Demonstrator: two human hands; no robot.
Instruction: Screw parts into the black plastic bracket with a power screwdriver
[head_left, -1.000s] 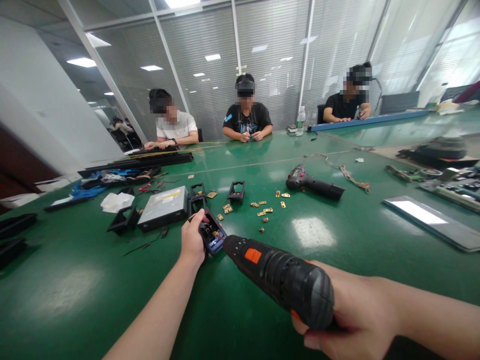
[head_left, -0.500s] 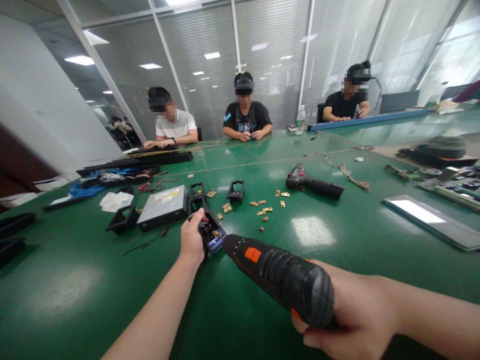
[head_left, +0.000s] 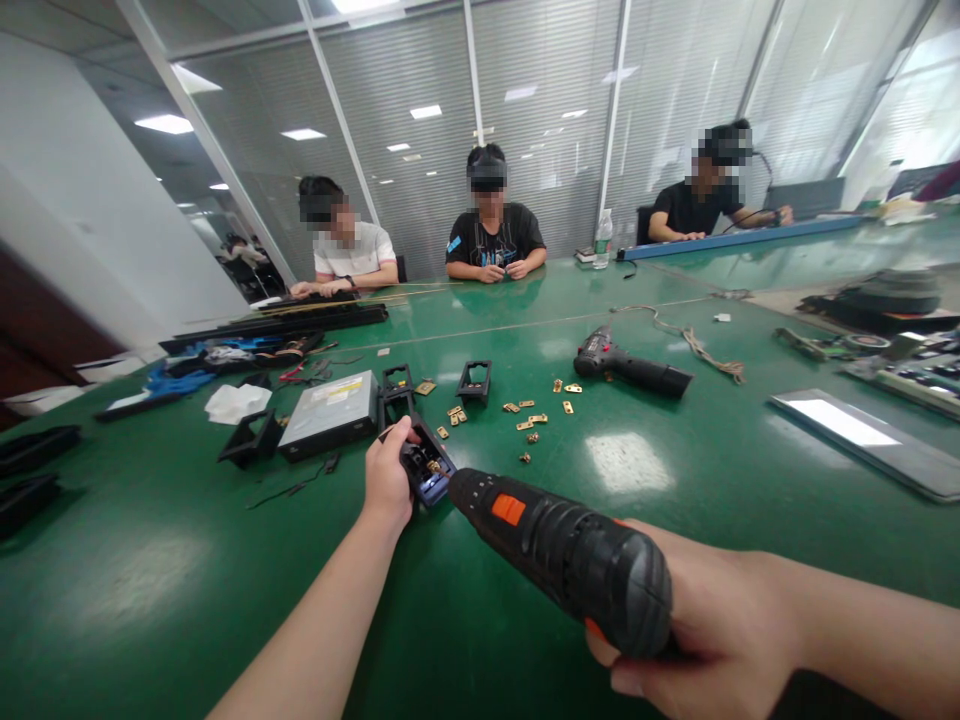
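Observation:
My left hand [head_left: 390,468] is closed on a black plastic frame [head_left: 424,447], holding it tilted over the green table. Inside the frame, brass-coloured parts [head_left: 434,466] show beside a lit bluish patch. My right hand [head_left: 697,625] grips a black cordless drill [head_left: 562,545] with orange switches. The drill's nose points at the frame's near right edge; whether its bit touches a part in there I cannot tell. Small brass plates [head_left: 538,418] and a couple of brass screws [head_left: 532,438] lie on the table beyond the drill.
Left of the frame lies a silver disc drive [head_left: 330,415], with another black frame [head_left: 250,437] beside it. A second drill [head_left: 630,368] lies further back, near a cord [head_left: 709,355]. A flat grey panel [head_left: 862,440] is at right. Three people sit across the table [head_left: 480,640].
The view has shifted slightly. My hands keep the same hold on the frame and drill. The person at far right has moved one hand outward to the right.

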